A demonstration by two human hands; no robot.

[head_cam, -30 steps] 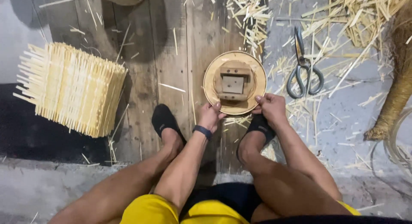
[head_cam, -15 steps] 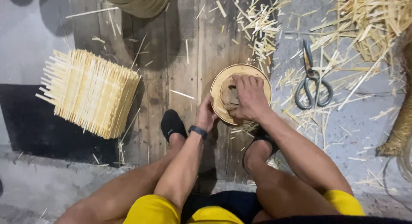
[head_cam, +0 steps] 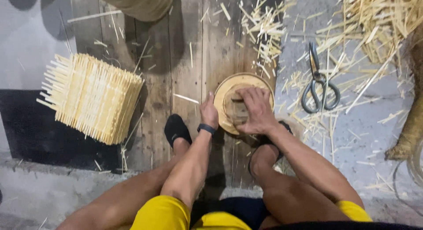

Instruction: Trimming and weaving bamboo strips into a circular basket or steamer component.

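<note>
A round wooden disc lies flat on the plank floor between my feet. On its middle sits a small wooden block, mostly covered by my right hand, whose fingers are pressed down over it. My left hand grips the disc's left rim, thumb pointing up along the edge. A dark band circles my left wrist. Both feet in black socks rest just below the disc.
A boxy bundle of thin bamboo sticks lies at the left on a black mat. Black-handled scissors lie right of the disc among scattered straw slivers. A woven cylinder stands at the top edge.
My right hand moved from the disc's lower right rim up onto the block in its middle. My left hand stayed on the left rim. The camera shifted slightly.
</note>
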